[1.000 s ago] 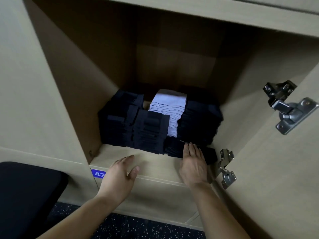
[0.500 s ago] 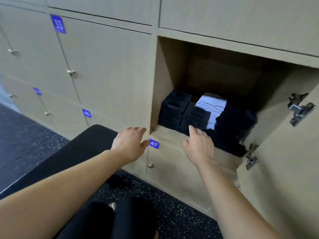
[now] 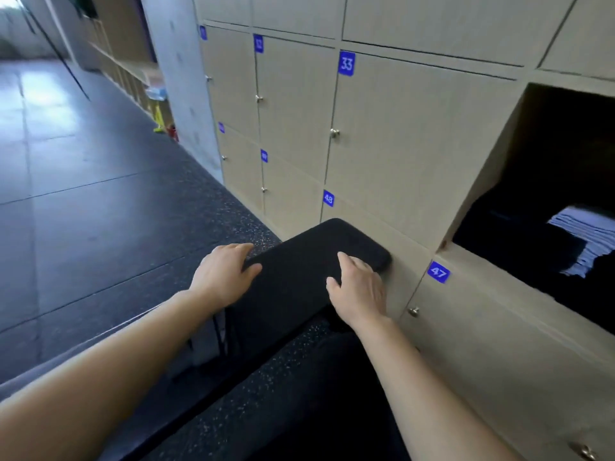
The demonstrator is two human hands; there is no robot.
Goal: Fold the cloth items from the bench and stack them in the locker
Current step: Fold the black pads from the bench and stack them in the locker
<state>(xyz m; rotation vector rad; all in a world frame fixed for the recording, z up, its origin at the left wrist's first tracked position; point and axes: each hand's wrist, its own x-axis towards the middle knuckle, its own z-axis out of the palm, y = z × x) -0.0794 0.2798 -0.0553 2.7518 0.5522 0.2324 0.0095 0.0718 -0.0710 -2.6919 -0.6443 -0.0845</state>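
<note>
— Black cloths (image 3: 519, 247) sit stacked in the locker (image 3: 482, 194) at three o'clock; left hand (image 3: 221, 274) and right hand (image 3: 357, 287) have quit it.
— Both rest empty, fingers loose, on the tabletop (image 3: 299, 271) now. Fetching another, probably.

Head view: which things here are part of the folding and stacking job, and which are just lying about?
Job: bench, open locker, dark folded stacks, pale folded stack, left hand, right hand.
Just about: closed locker 33, yellow object on the floor.
</note>
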